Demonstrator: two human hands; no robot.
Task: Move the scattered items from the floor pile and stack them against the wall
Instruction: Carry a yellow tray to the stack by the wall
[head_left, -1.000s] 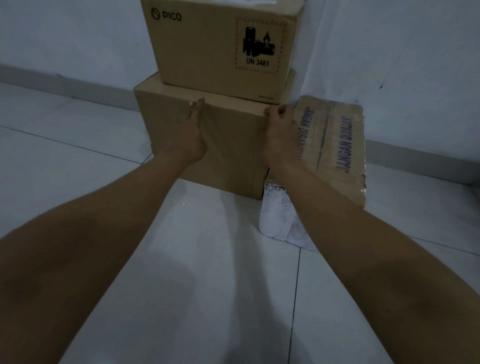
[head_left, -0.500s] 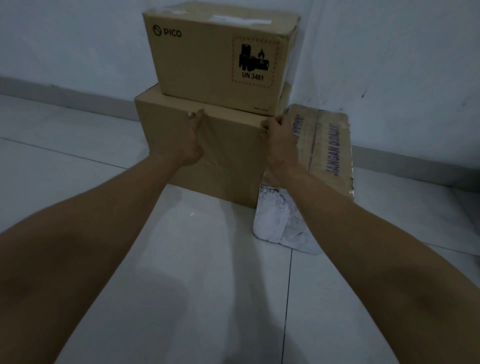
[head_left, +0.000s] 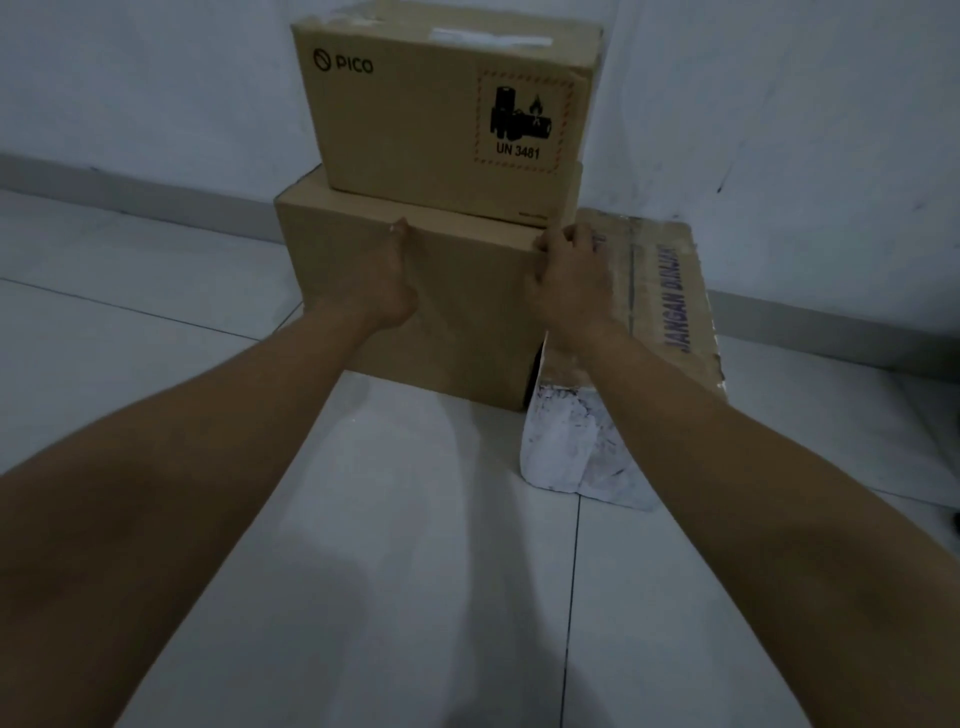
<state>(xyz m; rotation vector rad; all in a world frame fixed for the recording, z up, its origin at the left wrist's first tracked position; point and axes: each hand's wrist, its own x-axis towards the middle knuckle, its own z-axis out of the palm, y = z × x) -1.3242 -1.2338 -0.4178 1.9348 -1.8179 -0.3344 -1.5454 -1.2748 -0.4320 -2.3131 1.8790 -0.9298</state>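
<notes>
Pale grey floor tiles (head_left: 156, 415) fill the bottom of the frame, crossed by dark grout lines; two bare forearms enter from the lower corners and reach up toward the centre. At centre right, a crumpled white wrapped bundle (head_left: 566, 441) stands on the floor, partly covered by the right forearm, so its full shape is hard to make out.

Behind it, the left hand (head_left: 387, 283) lies flat against the front face of the lower cardboard box (head_left: 467, 312), fingers straight and pointing up to the box's top edge, gripping nothing. The right hand (head_left: 569, 275) sits at that box's upper right corner with fingers curled over the edge; the fingertips are hidden, and it seems to grip the corner.

On top rests a second cardboard box (head_left: 415, 119), marked PICO with a UN 3481 battery label; its top is cut off by the upper edge of the frame. Just right of the lower box, touching it, a third, worn carton (head_left: 670, 291) leans tilted, with purple lettering partly hidden by the right hand and blurred.

Three boxes in all stand in the upper centre against the white wall (head_left: 130, 78), where a grey skirting strip (head_left: 130, 192) runs along its foot.
</notes>
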